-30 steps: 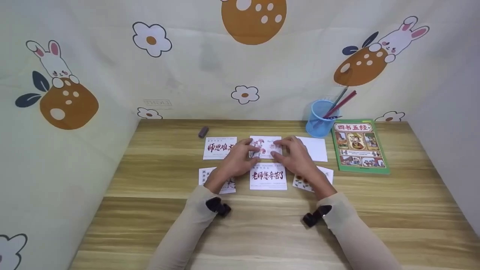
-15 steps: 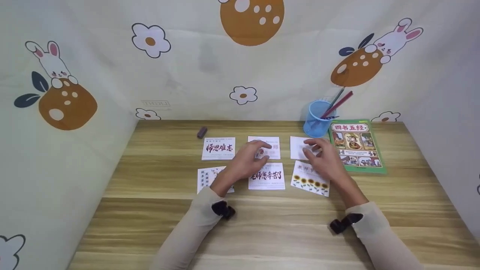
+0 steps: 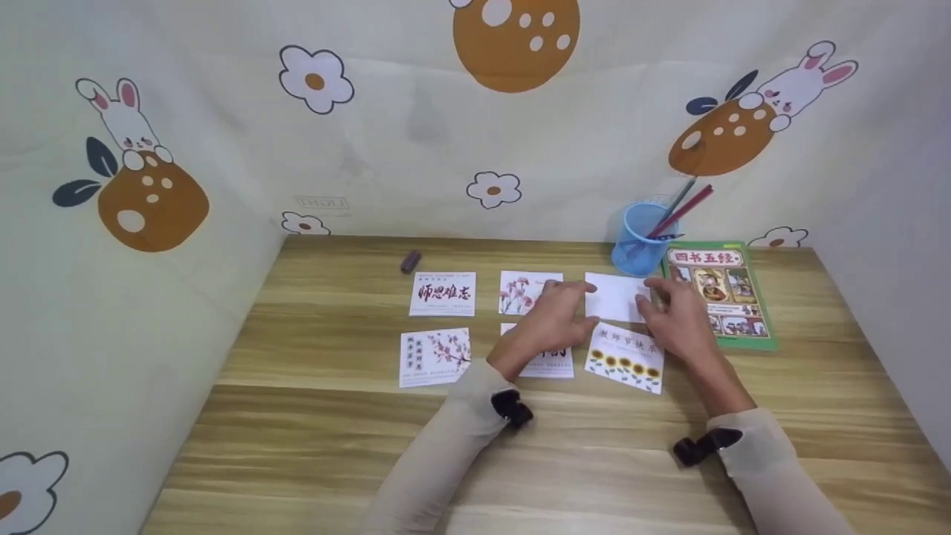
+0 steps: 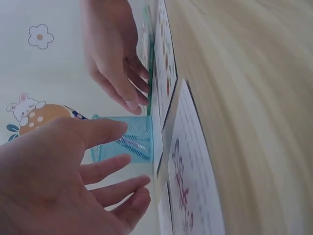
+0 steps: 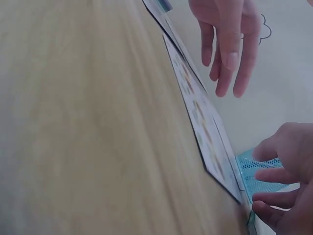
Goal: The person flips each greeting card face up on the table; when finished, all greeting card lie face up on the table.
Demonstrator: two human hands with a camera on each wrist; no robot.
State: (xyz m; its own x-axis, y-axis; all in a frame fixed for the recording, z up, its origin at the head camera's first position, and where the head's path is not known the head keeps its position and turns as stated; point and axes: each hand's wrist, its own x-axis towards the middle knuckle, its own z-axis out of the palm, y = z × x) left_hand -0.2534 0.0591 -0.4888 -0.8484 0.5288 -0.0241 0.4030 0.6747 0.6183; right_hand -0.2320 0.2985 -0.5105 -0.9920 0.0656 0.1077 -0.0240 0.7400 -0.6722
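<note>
A blank white card (image 3: 615, 297) lies at the right end of the back row of cards. My left hand (image 3: 550, 319) is at its left edge and my right hand (image 3: 677, 319) at its right edge. Both have loosely bent fingers, seen spread in the left wrist view; whether they touch the card I cannot tell. Beneath the left hand, the front middle card (image 3: 550, 364) and the pink flower card (image 3: 518, 292) are partly hidden. Below the blank card lies a sunflower card (image 3: 624, 360), slightly turned. On the left are a red-lettered card (image 3: 443, 293) and a blossom card (image 3: 435, 357).
A blue mesh pen cup (image 3: 637, 241) with pens stands behind the blank card. Beside it lies a green-edged book (image 3: 732, 297), partly behind my right hand. A small dark eraser-like block (image 3: 410, 261) sits at the back left. A patterned curtain (image 3: 394, 148) hangs behind the table.
My right hand has moved right from the pink flower card to the blank card. My left hand has followed, uncovering the blossom card and the pink flowers. The view has shifted slightly.
</note>
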